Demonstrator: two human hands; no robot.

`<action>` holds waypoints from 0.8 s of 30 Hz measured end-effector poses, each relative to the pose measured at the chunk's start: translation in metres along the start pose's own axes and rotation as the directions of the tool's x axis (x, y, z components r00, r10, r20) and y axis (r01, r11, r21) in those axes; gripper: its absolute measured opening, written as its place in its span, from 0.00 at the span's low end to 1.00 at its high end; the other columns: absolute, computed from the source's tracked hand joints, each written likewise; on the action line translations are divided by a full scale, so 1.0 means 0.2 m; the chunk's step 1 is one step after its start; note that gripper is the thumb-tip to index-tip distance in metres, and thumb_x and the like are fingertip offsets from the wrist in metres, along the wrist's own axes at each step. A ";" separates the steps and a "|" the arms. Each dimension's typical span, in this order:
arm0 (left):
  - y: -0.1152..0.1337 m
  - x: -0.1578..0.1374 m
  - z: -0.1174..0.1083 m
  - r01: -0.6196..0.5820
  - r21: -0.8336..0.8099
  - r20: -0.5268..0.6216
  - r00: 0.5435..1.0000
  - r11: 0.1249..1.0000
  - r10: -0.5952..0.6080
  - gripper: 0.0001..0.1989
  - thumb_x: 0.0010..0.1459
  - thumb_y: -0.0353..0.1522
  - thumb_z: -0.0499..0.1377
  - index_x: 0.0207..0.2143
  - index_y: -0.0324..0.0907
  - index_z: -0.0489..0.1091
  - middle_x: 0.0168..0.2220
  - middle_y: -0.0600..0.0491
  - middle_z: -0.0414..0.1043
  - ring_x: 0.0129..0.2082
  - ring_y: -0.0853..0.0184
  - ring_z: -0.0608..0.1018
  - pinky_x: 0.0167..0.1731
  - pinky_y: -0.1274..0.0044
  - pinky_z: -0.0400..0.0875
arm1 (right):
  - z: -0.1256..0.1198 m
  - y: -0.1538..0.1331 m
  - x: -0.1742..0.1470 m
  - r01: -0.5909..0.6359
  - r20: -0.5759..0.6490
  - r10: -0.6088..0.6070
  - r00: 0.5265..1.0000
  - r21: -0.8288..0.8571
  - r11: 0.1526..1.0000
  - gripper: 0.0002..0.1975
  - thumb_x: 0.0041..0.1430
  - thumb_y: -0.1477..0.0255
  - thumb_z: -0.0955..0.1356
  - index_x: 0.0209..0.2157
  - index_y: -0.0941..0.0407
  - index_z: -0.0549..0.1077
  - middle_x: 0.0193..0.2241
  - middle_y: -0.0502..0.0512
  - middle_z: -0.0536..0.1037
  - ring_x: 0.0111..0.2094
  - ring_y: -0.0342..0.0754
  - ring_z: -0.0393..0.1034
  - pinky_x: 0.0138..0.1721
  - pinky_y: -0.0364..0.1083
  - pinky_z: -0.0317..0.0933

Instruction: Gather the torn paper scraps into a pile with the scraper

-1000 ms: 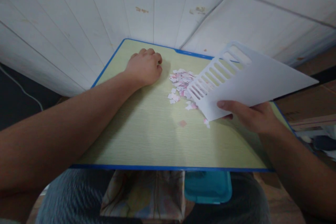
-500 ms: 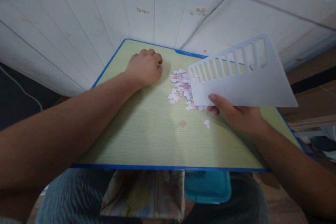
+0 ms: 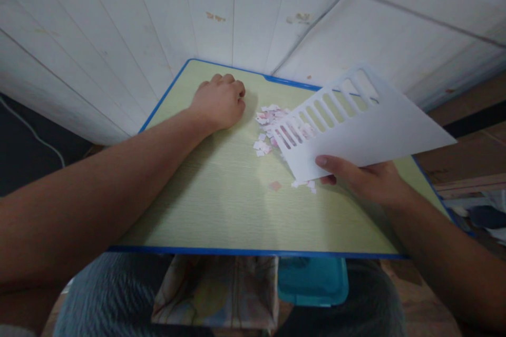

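My right hand [image 3: 356,179] pinches the lower edge of a white slotted plastic sheet [image 3: 356,137], thumb on top and fingers mostly hidden beneath. The sheet is tilted, its row of long slots running along the far side. Its left end covers part of a heap of small torn paper pieces [image 3: 264,145], white and pink; some show through the slots. My left hand [image 3: 221,100] rests on the table left of the heap, its fingers curled into a loose fist. Nothing shows in it, and the palm faces down.
The small table [image 3: 205,210] has a pale green top and a blue rim. A single pinkish scrap [image 3: 275,186] lies nearer me. Below the front edge are a teal plastic container [image 3: 312,281] and a patterned cloth-like thing [image 3: 217,292]. A white panelled wall [image 3: 253,16] stands behind.
The sheet has turned and tipped, its slotted far corner swinging left and down, its near left corner coming closer to me. My left hand has stayed in place.
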State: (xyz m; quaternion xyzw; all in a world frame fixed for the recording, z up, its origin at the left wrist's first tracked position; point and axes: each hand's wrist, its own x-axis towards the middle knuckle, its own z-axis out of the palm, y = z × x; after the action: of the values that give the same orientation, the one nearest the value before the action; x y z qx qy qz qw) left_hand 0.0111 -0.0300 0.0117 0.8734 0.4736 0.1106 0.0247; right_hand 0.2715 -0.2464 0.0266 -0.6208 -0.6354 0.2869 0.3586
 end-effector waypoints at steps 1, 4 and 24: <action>0.00 0.00 0.00 0.004 0.000 0.002 1.000 1.000 -0.004 0.19 0.81 0.31 0.53 0.65 0.39 0.78 0.68 0.42 0.75 0.66 0.49 0.71 0.68 0.58 0.69 | 0.00 0.00 0.00 -0.010 0.007 0.010 1.000 0.021 1.000 0.22 0.65 0.56 0.81 0.22 0.50 0.78 0.19 0.53 0.79 0.18 0.51 0.73 0.20 0.49 0.70; 0.00 0.00 0.00 0.005 0.013 0.001 1.000 1.000 -0.005 0.19 0.82 0.31 0.53 0.65 0.39 0.78 0.68 0.41 0.75 0.67 0.48 0.72 0.68 0.57 0.70 | 0.00 0.00 0.01 -0.011 -0.054 0.014 0.998 0.064 0.998 0.22 0.64 0.57 0.81 0.22 0.50 0.78 0.18 0.53 0.78 0.18 0.51 0.72 0.19 0.50 0.69; -0.02 0.01 0.02 -0.003 -0.029 -0.027 1.000 1.000 0.002 0.21 0.78 0.32 0.54 0.66 0.43 0.79 0.67 0.42 0.77 0.68 0.45 0.71 0.68 0.56 0.68 | 0.01 -0.04 0.05 0.013 -0.213 -0.016 0.977 -0.018 1.000 0.28 0.67 0.45 0.79 0.21 0.47 0.76 0.20 0.54 0.78 0.22 0.53 0.74 0.26 0.54 0.74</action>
State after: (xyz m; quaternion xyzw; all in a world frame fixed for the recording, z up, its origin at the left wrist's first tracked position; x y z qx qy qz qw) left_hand 0.0107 -0.0261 0.0078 0.8720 0.4711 0.1294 0.0310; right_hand 0.2668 -0.2366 0.0328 -0.6462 -0.6002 0.2107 0.4216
